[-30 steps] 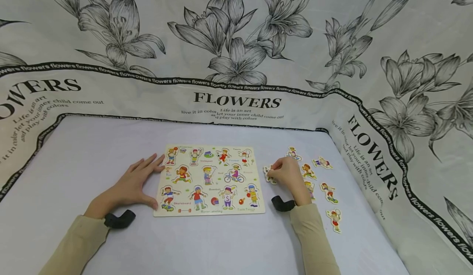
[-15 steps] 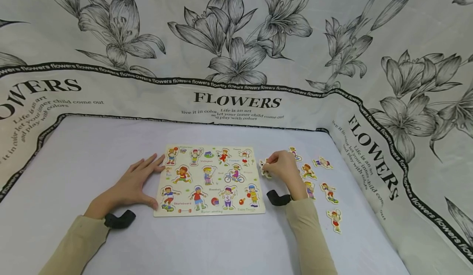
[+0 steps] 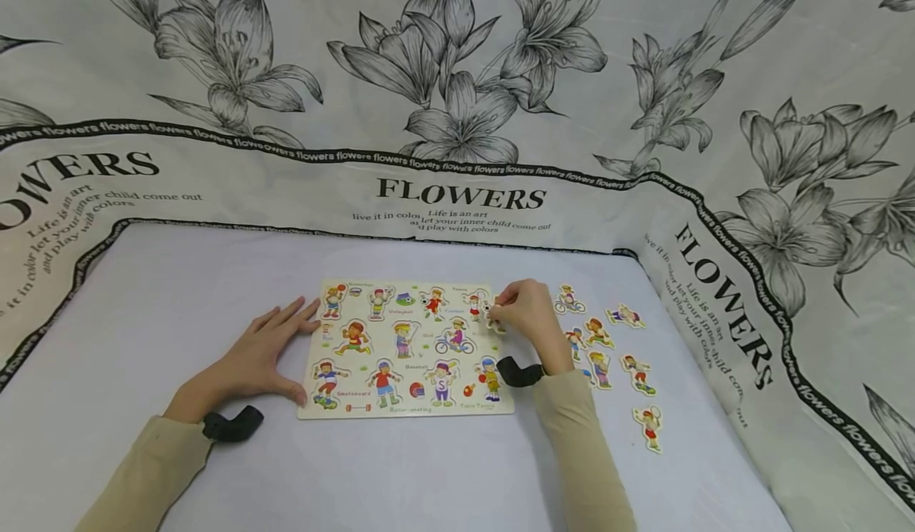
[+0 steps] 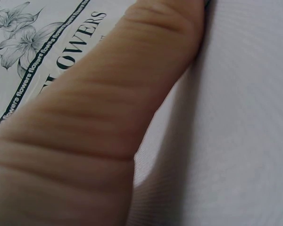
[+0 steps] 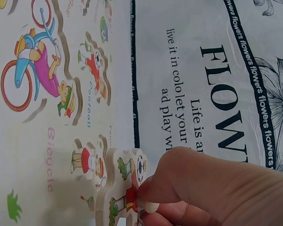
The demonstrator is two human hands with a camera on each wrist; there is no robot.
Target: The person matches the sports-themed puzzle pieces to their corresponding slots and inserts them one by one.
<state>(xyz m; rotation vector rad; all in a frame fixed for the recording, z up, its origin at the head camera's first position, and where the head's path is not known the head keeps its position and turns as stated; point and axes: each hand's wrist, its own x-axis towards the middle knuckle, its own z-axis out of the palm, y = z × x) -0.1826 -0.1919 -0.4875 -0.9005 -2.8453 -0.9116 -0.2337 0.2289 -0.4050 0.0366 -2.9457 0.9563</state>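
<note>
A cream wooden puzzle board (image 3: 382, 337) printed with children playing sports lies on the table in the head view. The person's left hand (image 3: 250, 365) is spread flat at its left edge, fingertips and thumb right at the rim. A large finger (image 4: 94, 103) of that hand fills much of the left wrist view. With thumb and fingers, the right hand (image 3: 532, 318) pinches a football player puzzle piece (image 3: 495, 325) by its small knob, over the board's upper right. The right wrist view shows this piece tilted on edge, close beside the printed tennis figure (image 5: 87, 162).
Several loose puzzle pieces lie right of the board, among them a cyclist (image 3: 569, 302), a runner (image 3: 597, 331), a skateboarder (image 3: 638, 375) and a tennis player (image 3: 649, 429). Behind the white table (image 3: 400, 484) rises a flower-printed cloth (image 3: 286, 190).
The right hand has carried the football piece left, from beside the board to over its upper right edge, uncovering loose pieces behind it. The left hand stays in place.
</note>
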